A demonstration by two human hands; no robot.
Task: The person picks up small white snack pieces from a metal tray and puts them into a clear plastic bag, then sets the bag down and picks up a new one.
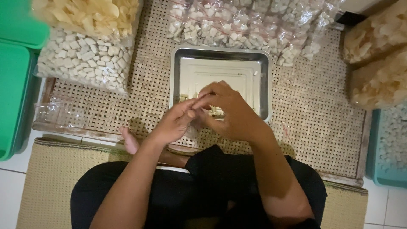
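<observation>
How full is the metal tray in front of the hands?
Nearly empty. The metal tray shows mostly bare shiny bottom, with only a few pale pieces along its near edge, by the hands.

Dim warm light, soft focus; glare on the steel tray.

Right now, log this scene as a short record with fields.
Surface: woven mat
Centre: metal tray, a few pale cubes at its near edge
Left hand: fingers meet the right hand over the tray's near rim
Right hand: cupped, contents hidden
Far left: large bag of white cubes
Far side: small sealed bags
Left edge: green bins
</observation>
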